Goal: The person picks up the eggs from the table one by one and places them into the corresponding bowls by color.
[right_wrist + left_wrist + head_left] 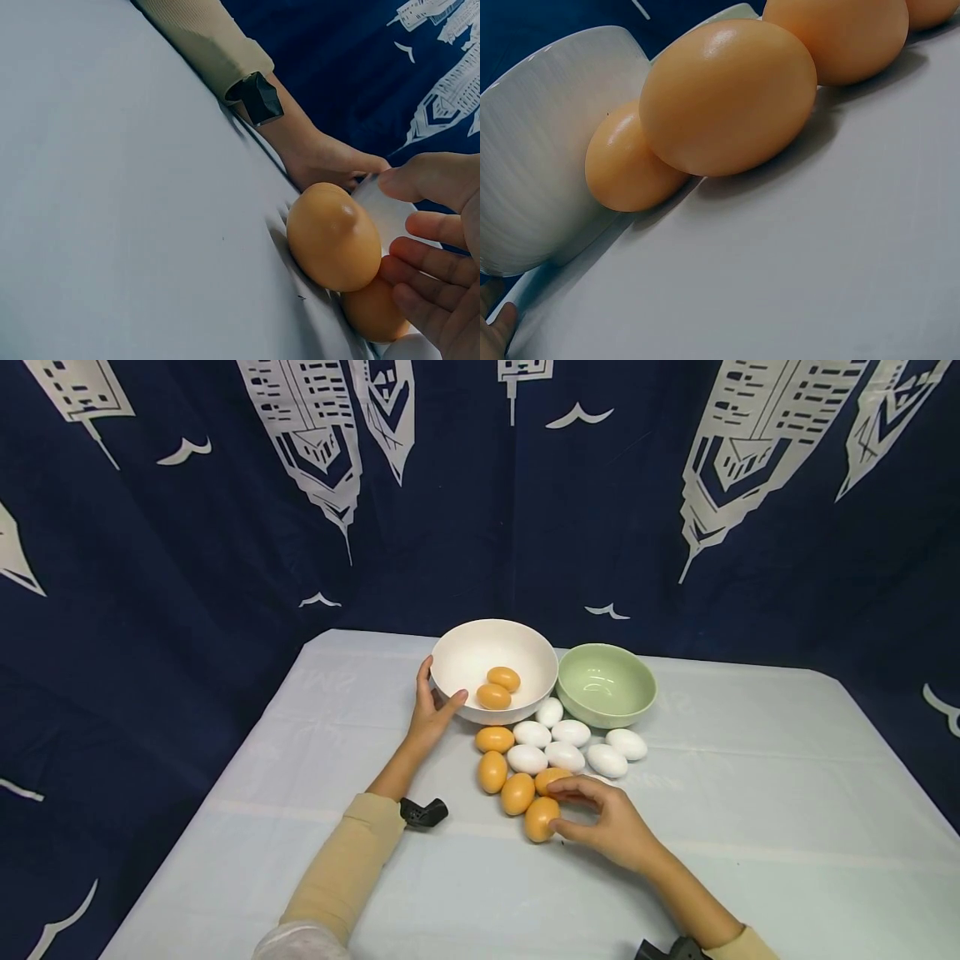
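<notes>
The left hand [433, 714] rested against the left side of the white bowl [456, 652], thumb and fingers spread wide; two orange eggs [493, 697] lay inside. The right hand [603, 822] was at the nearest orange egg [540, 820] on the table [712, 793] — thumb and fingers parted — with white eggs [570, 732] and the green bowl [600, 681] farther off.

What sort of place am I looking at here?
Probably an indoor recording setup rather than a working kitchen, though the room beyond is hidden: a navy cloth printed with buildings hangs behind a white-covered table, and a black wrist device is in view.
</notes>
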Available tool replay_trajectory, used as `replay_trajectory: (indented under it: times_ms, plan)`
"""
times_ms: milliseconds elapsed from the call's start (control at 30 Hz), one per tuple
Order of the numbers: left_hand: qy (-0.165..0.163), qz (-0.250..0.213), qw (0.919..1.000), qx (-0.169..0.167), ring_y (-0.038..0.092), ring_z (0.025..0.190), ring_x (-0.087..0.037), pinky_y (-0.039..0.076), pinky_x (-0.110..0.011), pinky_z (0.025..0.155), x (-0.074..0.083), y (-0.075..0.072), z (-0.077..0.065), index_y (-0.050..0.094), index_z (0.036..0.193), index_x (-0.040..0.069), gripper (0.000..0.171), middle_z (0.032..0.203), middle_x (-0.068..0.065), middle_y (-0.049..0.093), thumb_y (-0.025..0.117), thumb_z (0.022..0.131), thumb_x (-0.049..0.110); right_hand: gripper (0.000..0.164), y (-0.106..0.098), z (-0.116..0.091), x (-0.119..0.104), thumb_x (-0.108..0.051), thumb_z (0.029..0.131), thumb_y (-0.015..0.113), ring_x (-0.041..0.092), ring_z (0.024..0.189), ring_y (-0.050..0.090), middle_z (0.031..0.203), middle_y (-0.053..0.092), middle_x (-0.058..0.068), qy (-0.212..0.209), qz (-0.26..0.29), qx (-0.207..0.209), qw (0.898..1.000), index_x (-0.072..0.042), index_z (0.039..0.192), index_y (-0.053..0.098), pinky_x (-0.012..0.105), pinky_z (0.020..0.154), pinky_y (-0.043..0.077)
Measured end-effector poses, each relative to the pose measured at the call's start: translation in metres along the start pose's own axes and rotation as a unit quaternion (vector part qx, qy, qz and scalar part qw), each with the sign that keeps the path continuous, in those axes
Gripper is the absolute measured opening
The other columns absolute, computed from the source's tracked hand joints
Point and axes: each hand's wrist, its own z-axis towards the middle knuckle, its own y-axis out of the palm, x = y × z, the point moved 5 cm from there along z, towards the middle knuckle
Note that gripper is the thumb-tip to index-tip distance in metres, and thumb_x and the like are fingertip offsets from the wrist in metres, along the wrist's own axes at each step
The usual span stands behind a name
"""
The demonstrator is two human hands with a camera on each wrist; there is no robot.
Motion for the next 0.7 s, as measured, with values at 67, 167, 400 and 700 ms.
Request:
replay_trajectory:
  times_ms: [67, 167, 400, 700]
  plan:
    - [-0.001, 0.001, 1.0000, 0.000, 0.033, 0.136, -0.038, 0.032, -0.043, 0.110, -0.0001, 0.0002, 0.0000, 0.005, 0.156, 0.019, 0.085, 0.161, -0.011, 0.000, 0.063, 0.094, 0.015, 0.038, 0.0001, -0.0005, -0.0004, -0.005, 0.079, 0.080, 0.025, 0.104, 0.065, 0.112, 0.067, 0.014, -0.004, -0.006, 0.001, 1.000, 0.004, 0.113, 0.065, 0.029, 0.093, 0.049]
    - [-0.002, 0.003, 1.0000, 0.002, 0.035, 0.135, -0.038, 0.033, -0.044, 0.109, -0.0004, 0.0000, -0.0003, 0.005, 0.156, 0.020, 0.086, 0.161, -0.012, 0.000, 0.063, 0.093, 0.017, 0.039, 0.0006, -0.0011, -0.0010, -0.006, 0.078, 0.081, 0.023, 0.103, 0.065, 0.112, 0.067, 0.012, -0.012, -0.019, 0.002, 1.000, 0.003, 0.112, 0.066, 0.030, 0.092, 0.050]
    - [0.002, -0.006, 1.0000, 0.003, 0.034, 0.136, -0.037, 0.033, -0.043, 0.109, 0.0001, 0.0006, -0.0002, 0.005, 0.156, 0.021, 0.085, 0.161, -0.010, 0.001, 0.064, 0.094, 0.016, 0.039, 0.0019, -0.0022, -0.0041, -0.007, 0.076, 0.083, 0.021, 0.101, 0.065, 0.112, 0.068, 0.009, -0.033, -0.045, 0.002, 0.998, 0.000, 0.111, 0.067, 0.032, 0.091, 0.051]
    - [-0.010, 0.009, 0.9999, 0.001, 0.030, 0.139, -0.035, 0.029, -0.040, 0.112, 0.0004, 0.0002, -0.0004, 0.004, 0.156, 0.023, 0.086, 0.161, -0.009, -0.001, 0.063, 0.094, 0.024, 0.039, 0.0024, -0.0026, -0.0080, -0.014, 0.076, 0.085, 0.017, 0.103, 0.064, 0.112, 0.068, 0.005, -0.032, -0.078, -0.001, 0.996, -0.004, 0.110, 0.069, 0.025, 0.093, 0.048]
